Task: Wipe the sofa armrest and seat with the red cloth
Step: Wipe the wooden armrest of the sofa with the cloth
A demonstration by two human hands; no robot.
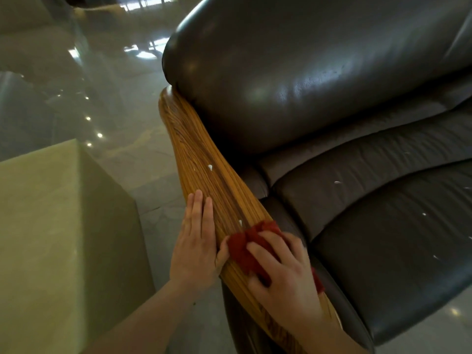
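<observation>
A striped wooden armrest (201, 159) runs from the near centre up to the dark leather backrest (293, 72). Small white blobs (210, 167) dot the wood. The bunched red cloth (245, 247) lies on the armrest's near part, and my right hand (283, 277) presses down on it with fingers spread over it. My left hand (196, 238) rests flat on the armrest's left edge, fingers together and pointing up, its thumb touching the cloth. The dark leather seat (383, 226) lies to the right, with several white specks on it.
A pale green block-shaped table (51, 226) stands to the left of the armrest. Glossy tiled floor (115, 98) spreads between and behind them, reflecting ceiling lights.
</observation>
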